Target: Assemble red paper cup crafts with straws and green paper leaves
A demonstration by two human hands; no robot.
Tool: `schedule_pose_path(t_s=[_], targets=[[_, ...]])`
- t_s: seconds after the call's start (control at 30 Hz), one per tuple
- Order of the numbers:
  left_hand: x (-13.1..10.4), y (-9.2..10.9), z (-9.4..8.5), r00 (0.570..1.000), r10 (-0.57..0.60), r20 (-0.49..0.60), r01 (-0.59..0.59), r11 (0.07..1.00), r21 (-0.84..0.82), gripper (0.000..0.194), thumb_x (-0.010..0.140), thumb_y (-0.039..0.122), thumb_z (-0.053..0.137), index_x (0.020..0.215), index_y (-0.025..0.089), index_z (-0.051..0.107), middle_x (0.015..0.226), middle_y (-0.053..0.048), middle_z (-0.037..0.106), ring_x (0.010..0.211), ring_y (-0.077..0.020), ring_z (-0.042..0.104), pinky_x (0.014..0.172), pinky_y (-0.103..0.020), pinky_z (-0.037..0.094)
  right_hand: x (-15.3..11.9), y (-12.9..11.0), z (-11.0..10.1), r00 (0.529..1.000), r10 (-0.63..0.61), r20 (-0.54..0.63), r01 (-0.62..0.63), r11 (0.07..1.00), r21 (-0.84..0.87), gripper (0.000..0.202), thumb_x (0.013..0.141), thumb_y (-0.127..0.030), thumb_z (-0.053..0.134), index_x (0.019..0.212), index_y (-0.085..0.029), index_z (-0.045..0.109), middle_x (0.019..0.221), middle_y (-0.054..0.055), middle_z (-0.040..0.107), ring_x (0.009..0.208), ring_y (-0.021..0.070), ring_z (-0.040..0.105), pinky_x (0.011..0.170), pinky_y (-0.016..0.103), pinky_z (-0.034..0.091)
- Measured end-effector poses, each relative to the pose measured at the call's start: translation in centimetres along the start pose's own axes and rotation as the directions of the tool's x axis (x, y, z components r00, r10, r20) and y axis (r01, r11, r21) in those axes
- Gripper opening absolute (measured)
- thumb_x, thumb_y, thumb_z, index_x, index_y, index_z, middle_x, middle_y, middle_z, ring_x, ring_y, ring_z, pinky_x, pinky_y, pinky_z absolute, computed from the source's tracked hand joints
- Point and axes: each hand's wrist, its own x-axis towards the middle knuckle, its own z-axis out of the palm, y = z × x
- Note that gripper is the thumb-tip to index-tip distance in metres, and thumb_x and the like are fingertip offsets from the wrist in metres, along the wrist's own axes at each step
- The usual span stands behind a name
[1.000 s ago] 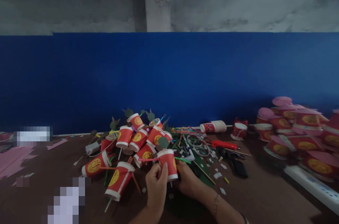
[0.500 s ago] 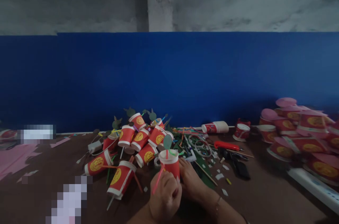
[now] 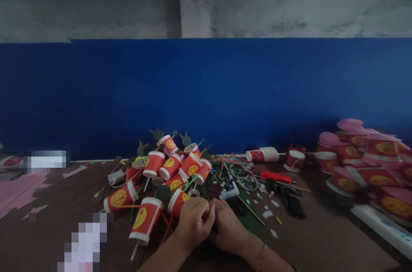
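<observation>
A red paper cup [image 3: 176,203] with a white rim and a yellow emblem lies tilted to the left, partly covered by my left hand [image 3: 195,222]. The fingers of that hand are curled closed against it. A dark green paper disc [image 3: 163,193] shows at the cup's rim, and a pink straw [image 3: 166,232] sticks out below. My right hand [image 3: 228,225] meets my left one at the cup's base end. Its fingers are bent and pressed together; what they hold, if anything, is hidden.
Finished-looking red cups [image 3: 170,165] with straws are heaped at centre left. Beyond my right hand lie a glue tube [image 3: 229,194], a clear coiled tube [image 3: 246,177], paper scraps and a red-handled tool [image 3: 276,176]. Pink-topped cups [image 3: 384,149] and a white power strip [image 3: 381,229] are at right.
The cup has tipped from upright over to the left, its rim and disc swinging toward the heap. Both hands have come together at its base.
</observation>
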Motion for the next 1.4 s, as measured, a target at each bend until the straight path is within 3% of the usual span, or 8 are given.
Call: schedule_pose_path(t_s=[0.1, 0.3, 0.43, 0.57, 0.73, 1.0, 1.23, 1.4], targets=[[-0.2, 0.4, 0.1, 0.999, 0.036, 0.004, -0.036, 0.999, -0.014, 0.030, 0.084, 0.013, 0.046, 0.057, 0.021, 0.037, 0.052, 0.002, 0.049, 0.050, -0.0121, 0.048, 0.052, -0.027, 0.029, 0.1, 0.3, 0.2, 1.000, 0.008, -0.015, -0.008, 1.000, 0.007, 0.010, 0.073, -0.023, 0.053, 0.078, -0.016, 0.059, 0.081, 0.009, 0.061, 0.077, 0.0233, 0.053, 0.072, 0.037, 0.038], [-0.4, 1.1, 0.0, 0.999, 0.036, 0.025, -0.032, 0.988, -0.148, 0.025, 0.083, 0.013, 0.043, 0.060, 0.021, 0.039, 0.054, 0.000, 0.051, 0.052, -0.0127, 0.049, 0.051, -0.026, 0.030, 0.1, 0.9, 1.1, 0.991, -0.087, -0.102, 0.105, 0.976, 0.192, 0.057, 0.076, -0.026, 0.053, 0.129, -0.010, 0.041, 0.121, 0.018, 0.055, 0.108, 0.0272, 0.050, 0.094, 0.042, 0.038], [-0.1, 1.3, -0.3, 0.999, 0.017, -0.032, -0.023, 0.976, -0.216, 0.024, 0.081, 0.011, 0.043, 0.060, 0.021, 0.038, 0.056, -0.001, 0.050, 0.055, -0.0134, 0.048, 0.053, -0.026, 0.032, 0.8, 0.4, 2.0, 0.998, -0.020, -0.068, 0.031, 0.985, 0.172, 0.024, 0.083, -0.022, 0.048, 0.103, -0.016, 0.058, 0.103, 0.010, 0.064, 0.094, 0.0234, 0.055, 0.086, 0.039, 0.041], [0.1, 1.6, -0.5, 0.993, 0.055, -0.107, -0.075, 0.979, -0.188, 0.025, 0.079, 0.008, 0.043, 0.059, 0.021, 0.038, 0.055, -0.001, 0.048, 0.056, -0.0142, 0.045, 0.053, -0.028, 0.033, 1.3, 0.2, 2.2, 0.996, 0.006, -0.084, 0.008, 0.987, 0.161, 0.006, 0.078, -0.021, 0.053, 0.080, -0.018, 0.057, 0.088, 0.006, 0.064, 0.082, 0.0209, 0.054, 0.077, 0.035, 0.042], [0.1, 1.7, -0.6, 0.983, 0.143, -0.113, -0.163, 0.966, -0.198, 0.025, 0.078, 0.008, 0.043, 0.057, 0.021, 0.038, 0.053, -0.001, 0.048, 0.054, -0.0141, 0.045, 0.051, -0.028, 0.031, 0.9, 0.2, 1.5, 0.996, 0.027, -0.089, -0.010, 0.984, 0.179, 0.007, 0.075, -0.021, 0.056, 0.081, -0.018, 0.054, 0.086, 0.005, 0.063, 0.079, 0.0198, 0.054, 0.074, 0.033, 0.041], [-0.3, 2.0, 0.0, 0.984, 0.178, 0.004, -0.177, 0.980, -0.091, 0.025, 0.076, 0.011, 0.046, 0.053, 0.021, 0.042, 0.048, 0.000, 0.050, 0.047, -0.0133, 0.047, 0.048, -0.030, 0.029, 2.0, 1.3, 1.9, 0.999, -0.010, 0.051, 0.017, 0.990, -0.139, 0.007, 0.080, -0.013, 0.054, 0.078, -0.019, 0.056, 0.078, 0.003, 0.064, 0.071, 0.0184, 0.054, 0.067, 0.032, 0.034], [-0.2, 2.6, -0.3, 0.978, 0.194, -0.074, -0.197, 0.979, -0.047, 0.027, 0.076, 0.010, 0.047, 0.051, 0.020, 0.043, 0.046, -0.001, 0.049, 0.047, -0.0131, 0.047, 0.048, -0.029, 0.027, 2.1, 2.1, 1.9, 0.985, -0.169, -0.029, 0.160, 0.965, -0.208, 0.017, 0.088, -0.018, 0.052, 0.071, -0.020, 0.054, 0.070, 0.002, 0.061, 0.069, 0.0179, 0.050, 0.065, 0.033, 0.031], [-0.5, 2.5, -0.3, 0.979, 0.197, -0.056, -0.199, 0.979, -0.039, 0.027, 0.077, 0.010, 0.046, 0.052, 0.020, 0.043, 0.048, -0.001, 0.051, 0.047, -0.0131, 0.048, 0.049, -0.029, 0.029, 1.8, 1.8, 2.0, 0.991, -0.132, -0.038, 0.121, 0.971, -0.207, 0.015, 0.083, -0.014, 0.056, 0.069, -0.019, 0.057, 0.069, 0.003, 0.063, 0.067, 0.0176, 0.050, 0.066, 0.032, 0.033]])
